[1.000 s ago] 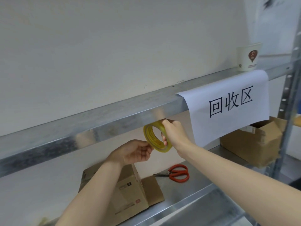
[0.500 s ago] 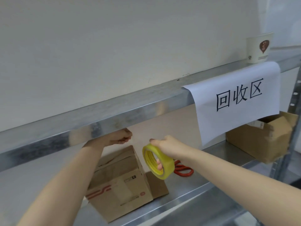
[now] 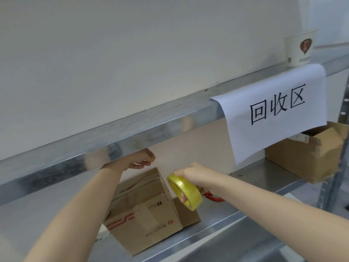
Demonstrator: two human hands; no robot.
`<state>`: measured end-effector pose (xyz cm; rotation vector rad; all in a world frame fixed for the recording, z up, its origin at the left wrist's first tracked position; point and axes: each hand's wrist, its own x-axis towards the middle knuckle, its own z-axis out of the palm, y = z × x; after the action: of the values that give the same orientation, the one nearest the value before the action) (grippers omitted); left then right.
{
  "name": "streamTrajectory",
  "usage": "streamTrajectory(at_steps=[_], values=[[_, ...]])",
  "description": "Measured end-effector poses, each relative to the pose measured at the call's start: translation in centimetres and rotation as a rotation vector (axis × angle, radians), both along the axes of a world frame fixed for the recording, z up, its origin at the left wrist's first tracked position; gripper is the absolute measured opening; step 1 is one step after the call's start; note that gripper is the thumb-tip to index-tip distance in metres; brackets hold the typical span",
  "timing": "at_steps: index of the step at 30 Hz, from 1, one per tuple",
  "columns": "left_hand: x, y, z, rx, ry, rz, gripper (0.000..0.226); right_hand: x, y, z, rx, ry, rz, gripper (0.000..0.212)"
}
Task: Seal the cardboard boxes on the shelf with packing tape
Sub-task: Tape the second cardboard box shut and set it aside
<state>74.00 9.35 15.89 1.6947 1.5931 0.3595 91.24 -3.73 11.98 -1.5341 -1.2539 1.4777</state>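
Observation:
A small cardboard box [image 3: 143, 214] with red markings stands on the lower metal shelf [image 3: 255, 176], its top flaps closed. My right hand [image 3: 192, 174] grips a yellow roll of clear packing tape [image 3: 184, 191] just right of the box's top edge, fingers through the core. My left hand [image 3: 139, 160] hovers above the box's back, partly hidden by the upper shelf beam [image 3: 132, 133]. Its fingertips pinch the tape's free end, and a faint clear strip runs to the roll. A second box [image 3: 306, 156] with open flaps sits at the far right.
Red scissors [image 3: 213, 197] lie on the shelf behind my right forearm, mostly hidden. A white paper sign [image 3: 277, 110] hangs from the upper beam. A paper cup [image 3: 300, 48] stands on the upper shelf. A shelf upright [image 3: 340, 167] rises at the right edge.
My hands have drawn apart. The left went up and left under the beam with the tape end. The right brought the roll down beside the box.

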Motion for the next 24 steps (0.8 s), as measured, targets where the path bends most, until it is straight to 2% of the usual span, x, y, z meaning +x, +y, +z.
streamTrajectory(at_steps=[3,6,9,13,17,19,22,24], values=[[0.3,0.0,0.0,-0.044,-0.06,0.014,0.002,0.5,-0.2,-0.5,-0.015,-0.003,-0.037,0.05],[0.3,0.3,0.0,-0.042,-0.099,0.039,0.006,0.4,-0.5,-1.0,-0.023,-0.096,-0.005,0.053],[-0.1,0.5,0.0,0.022,-0.097,0.074,0.013,-0.1,-1.3,-1.3,-0.043,-0.06,0.025,0.051],[0.9,0.1,0.2,0.093,0.078,-0.011,0.036,-1.1,-2.1,-1.7,-0.088,-0.032,0.051,0.053],[1.9,-0.2,-0.5,0.185,0.127,-0.005,0.029,-1.6,-2.0,-1.6,-0.156,-0.004,0.104,0.031],[1.6,0.2,-1.2,0.228,0.068,0.028,0.028,-1.6,-1.9,-1.7,-0.216,0.038,0.124,0.026],[0.8,0.4,-1.8,0.31,-0.067,0.122,0.025,-1.3,-1.9,-1.9,-0.301,0.103,0.111,0.035],[0.6,0.7,-2.1,0.332,-0.089,0.143,0.022,-1.2,-1.8,-2.2,-0.306,0.102,0.105,0.04]])
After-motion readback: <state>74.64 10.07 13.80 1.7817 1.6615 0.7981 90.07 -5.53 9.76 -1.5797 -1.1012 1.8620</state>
